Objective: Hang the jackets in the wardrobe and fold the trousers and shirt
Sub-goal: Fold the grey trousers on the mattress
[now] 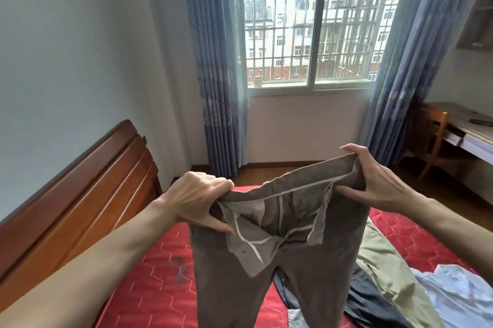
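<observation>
We hold the brown trousers [280,247] up by the waistband above the red bed [149,274], left hand [197,198] and right hand [373,175] each with fingers clamped on a side. Folding has not begun; the other garments [394,290] lie heaped unfolded toward the bed's right edge, nothing visibly hung.

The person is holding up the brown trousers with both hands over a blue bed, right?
Not quite. Both hands, left and right, do hold up the brown trousers, but the bed is red, not blue, as the head view shows.
</observation>
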Demonstrator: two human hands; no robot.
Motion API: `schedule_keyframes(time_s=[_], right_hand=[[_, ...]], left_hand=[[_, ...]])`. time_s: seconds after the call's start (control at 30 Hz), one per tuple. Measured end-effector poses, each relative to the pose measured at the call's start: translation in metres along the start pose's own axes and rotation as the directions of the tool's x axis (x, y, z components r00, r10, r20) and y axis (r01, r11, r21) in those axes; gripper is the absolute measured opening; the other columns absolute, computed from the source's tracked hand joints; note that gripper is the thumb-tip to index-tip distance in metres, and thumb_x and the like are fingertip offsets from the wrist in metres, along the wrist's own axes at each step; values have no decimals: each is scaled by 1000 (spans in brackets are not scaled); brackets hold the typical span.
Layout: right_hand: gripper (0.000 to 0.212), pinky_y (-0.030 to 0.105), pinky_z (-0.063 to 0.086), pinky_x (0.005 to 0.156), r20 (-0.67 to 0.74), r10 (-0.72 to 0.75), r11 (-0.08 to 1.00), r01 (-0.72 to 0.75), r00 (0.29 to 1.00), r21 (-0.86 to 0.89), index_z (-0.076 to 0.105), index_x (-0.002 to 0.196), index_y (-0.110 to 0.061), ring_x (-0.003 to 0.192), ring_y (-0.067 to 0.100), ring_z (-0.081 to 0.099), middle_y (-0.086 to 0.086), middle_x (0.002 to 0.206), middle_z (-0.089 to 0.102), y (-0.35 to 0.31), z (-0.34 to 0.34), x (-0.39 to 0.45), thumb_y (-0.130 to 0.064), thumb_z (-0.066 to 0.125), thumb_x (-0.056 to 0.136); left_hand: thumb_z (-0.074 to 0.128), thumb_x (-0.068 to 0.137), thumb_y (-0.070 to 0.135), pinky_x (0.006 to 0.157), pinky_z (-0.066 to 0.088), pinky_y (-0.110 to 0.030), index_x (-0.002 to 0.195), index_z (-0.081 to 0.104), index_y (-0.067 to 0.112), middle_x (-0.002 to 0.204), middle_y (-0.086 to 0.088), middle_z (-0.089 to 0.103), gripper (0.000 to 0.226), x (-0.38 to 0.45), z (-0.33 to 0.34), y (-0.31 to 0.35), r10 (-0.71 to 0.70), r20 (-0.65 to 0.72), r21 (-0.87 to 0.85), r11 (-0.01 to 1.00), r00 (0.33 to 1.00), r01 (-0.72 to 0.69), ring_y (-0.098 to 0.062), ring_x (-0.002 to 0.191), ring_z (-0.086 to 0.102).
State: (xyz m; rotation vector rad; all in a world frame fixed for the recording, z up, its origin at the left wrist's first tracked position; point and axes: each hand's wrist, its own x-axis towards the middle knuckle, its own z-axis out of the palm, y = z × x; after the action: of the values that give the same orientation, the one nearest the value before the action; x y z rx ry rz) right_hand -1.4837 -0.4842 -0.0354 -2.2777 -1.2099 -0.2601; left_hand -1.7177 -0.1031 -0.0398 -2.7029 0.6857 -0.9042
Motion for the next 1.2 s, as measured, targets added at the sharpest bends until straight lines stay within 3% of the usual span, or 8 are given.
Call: schedule_keyframes(time_s=[0.27,0.33,0.43,0.57,0.7,0.87,1.07,1.2], right_hand=[[65,31,46,72,-99,52,998,-48,994,39,43,112,-37,86,-3,61,-20,93,60,-2,7,5,-77,71,69],[62,28,42,68,-115,56,997,-50,992,54,41,106,-37,86,-2,60,-19,89,59,-2,8,9,-76,72,70],[60,32,43,65,-145,94,993,-82,985,85,40,101,-33,76,5,59,-14,82,59,-2,9,12,-71,76,72],[51,42,51,67,-171,140,980,-112,975,163,45,95,-31,71,17,61,-9,77,64,-3,9,13,-58,84,76],[44,32,48,63,-152,148,962,-107,977,252,51,82,-22,63,9,55,-10,66,62,-11,15,18,-47,87,79],[24,39,51,71,-90,210,917,-165,973,363,64,78,-21,67,7,57,-2,68,65,-18,20,28,-30,86,84],[20,46,60,86,-21,489,792,-434,872,430,76,82,-16,84,24,74,0,75,77,-35,25,48,-36,75,80],[26,37,57,72,-51,545,758,-466,837,456,73,82,-11,76,23,71,3,71,75,-68,37,52,-36,68,80]], left_hand=[[53,87,80,55,50,-33,122,54,12,90,2,64,77,3,-6,-8,271,174,62,956,947,-285,-19,63,59],[60,88,71,50,48,-32,97,60,16,72,5,61,56,8,-8,-3,184,130,88,977,974,-197,-20,55,60],[56,86,76,49,40,-29,62,50,24,51,6,56,57,20,-7,8,-202,66,44,979,977,199,-23,49,60],[56,82,85,59,38,-30,52,57,24,53,12,57,68,35,-4,12,-711,211,-76,672,671,736,-9,61,58],[60,81,78,65,43,-34,58,67,17,59,7,67,65,46,1,18,-816,365,-166,416,448,894,-13,70,66],[70,85,60,78,59,-44,76,72,-3,76,-12,77,64,53,-1,24,-751,588,-362,88,301,928,-25,73,74],[73,96,25,49,55,-22,75,77,3,72,-11,78,31,71,-6,38,-636,746,-475,-298,199,828,-15,55,72],[67,101,20,72,62,-32,101,74,-10,92,-21,78,30,85,-4,55,-638,750,-551,-459,174,697,-24,73,75]])
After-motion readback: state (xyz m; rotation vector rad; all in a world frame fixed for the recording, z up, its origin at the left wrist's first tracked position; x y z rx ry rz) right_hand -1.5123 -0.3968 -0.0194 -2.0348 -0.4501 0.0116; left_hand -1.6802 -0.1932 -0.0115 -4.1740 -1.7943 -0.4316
